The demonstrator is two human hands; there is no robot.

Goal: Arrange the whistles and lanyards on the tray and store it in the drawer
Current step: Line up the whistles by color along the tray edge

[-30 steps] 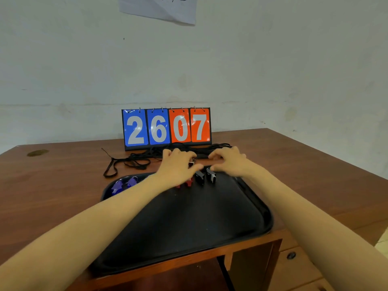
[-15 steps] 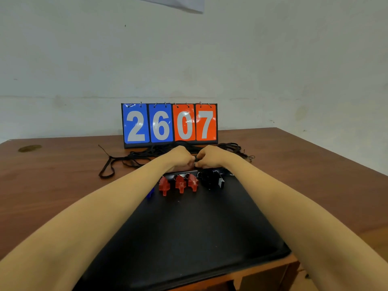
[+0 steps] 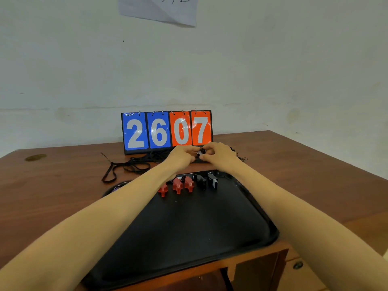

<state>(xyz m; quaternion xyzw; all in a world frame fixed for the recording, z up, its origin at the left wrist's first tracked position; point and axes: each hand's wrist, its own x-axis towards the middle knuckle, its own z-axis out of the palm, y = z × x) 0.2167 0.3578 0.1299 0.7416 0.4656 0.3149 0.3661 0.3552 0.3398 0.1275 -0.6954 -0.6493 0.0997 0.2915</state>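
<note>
black whistle (image 3: 200, 152) pinched in right hand (image 3: 218, 153)

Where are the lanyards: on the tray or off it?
Off. The black lanyards lie tangled on the table in front of the scoreboard, beyond the far rim of the tray.

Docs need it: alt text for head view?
The left hand and right hand pinch a small black whistle beyond the black tray, where three red whistles and two black whistles sit. Black lanyards lie before a scoreboard.
</note>
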